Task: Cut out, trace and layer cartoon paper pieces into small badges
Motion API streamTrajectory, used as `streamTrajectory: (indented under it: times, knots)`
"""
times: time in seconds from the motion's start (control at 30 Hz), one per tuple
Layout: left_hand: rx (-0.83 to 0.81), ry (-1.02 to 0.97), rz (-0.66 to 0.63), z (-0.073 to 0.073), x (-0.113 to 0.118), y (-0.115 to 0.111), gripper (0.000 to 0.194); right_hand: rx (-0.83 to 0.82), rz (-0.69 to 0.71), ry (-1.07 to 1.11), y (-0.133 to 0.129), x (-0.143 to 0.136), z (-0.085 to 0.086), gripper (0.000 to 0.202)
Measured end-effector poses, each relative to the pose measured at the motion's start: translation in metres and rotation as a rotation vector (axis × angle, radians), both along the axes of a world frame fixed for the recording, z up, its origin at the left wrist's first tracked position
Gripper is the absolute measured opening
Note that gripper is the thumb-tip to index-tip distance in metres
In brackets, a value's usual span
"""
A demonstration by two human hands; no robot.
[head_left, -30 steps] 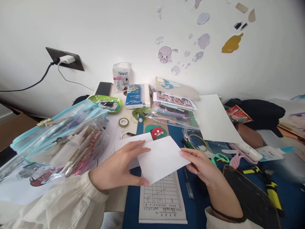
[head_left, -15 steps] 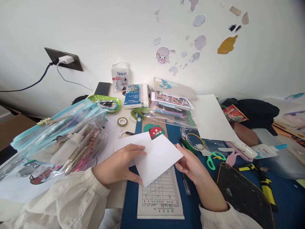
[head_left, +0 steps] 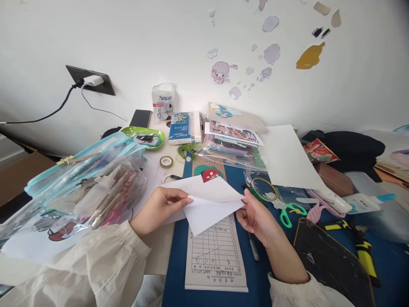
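Note:
A folded white paper (head_left: pixel 207 217) is held between my two hands above a printed form pad (head_left: pixel 217 260), its two layers parted along a gap. My left hand (head_left: pixel 164 209) pinches the paper's left corner between thumb and fingers. At the right corner, my right hand (head_left: pixel 255 217) grips the paper with thumb and forefinger, its other fingers curled. Another white sheet (head_left: pixel 175 186) lies behind, partly covered by the folded paper. Just beyond is a red and green cutout (head_left: pixel 211 174) on brown card.
Green scissors (head_left: pixel 285 217), a pen (head_left: pixel 254 247), a black board (head_left: pixel 329 260) and yellow-black pliers (head_left: pixel 366 260) lie on the right. Plastic pouches (head_left: pixel 108 187) fill the left. Tape (head_left: pixel 166 161), a marker box (head_left: pixel 180 128) and a large white sheet (head_left: pixel 287 157) are farther back.
My left hand has moved up and now pinches the paper's corner instead of spreading over it. The paper's layers have come apart. The view has shifted slightly.

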State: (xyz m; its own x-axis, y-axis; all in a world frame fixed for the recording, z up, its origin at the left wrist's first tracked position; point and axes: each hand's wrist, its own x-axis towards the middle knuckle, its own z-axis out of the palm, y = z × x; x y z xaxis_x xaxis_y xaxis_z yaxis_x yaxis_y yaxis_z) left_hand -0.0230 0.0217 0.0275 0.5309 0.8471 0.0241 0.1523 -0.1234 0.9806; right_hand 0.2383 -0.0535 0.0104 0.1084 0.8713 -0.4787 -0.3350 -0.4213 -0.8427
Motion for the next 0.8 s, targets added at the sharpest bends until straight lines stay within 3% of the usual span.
streamTrajectory:
  times: [0.1,0.2,0.3,0.37,0.43,0.5,0.8]
  knots:
    - [-0.100,-0.087,0.059,-0.002,0.003,0.000,0.014,0.016,-0.030,-0.081,-0.005,-0.003,0.002,0.056]
    - [-0.190,-0.153,0.100,-0.002,0.005,0.000,0.013,0.132,-0.118,-0.521,-0.013,-0.009,0.004,0.060]
    - [-0.262,-0.190,0.118,-0.001,0.007,0.000,0.014,0.487,-0.213,-1.183,-0.021,-0.018,0.007,0.050]
    - [-0.298,-0.205,0.119,0.000,0.008,-0.001,0.016,0.775,-0.190,-1.461,-0.023,-0.024,0.011,0.034]
    - [-0.327,-0.213,0.119,0.000,0.008,0.000,0.019,0.971,-0.104,-1.550,-0.021,-0.028,0.014,0.024]
    - [-0.347,-0.220,0.123,0.001,0.009,0.000,0.023,1.050,-0.045,-1.552,-0.017,-0.030,0.016,0.022]
    - [-0.357,-0.271,0.208,0.005,0.010,0.005,0.037,1.022,-0.028,-1.532,-0.012,-0.031,0.021,0.020]
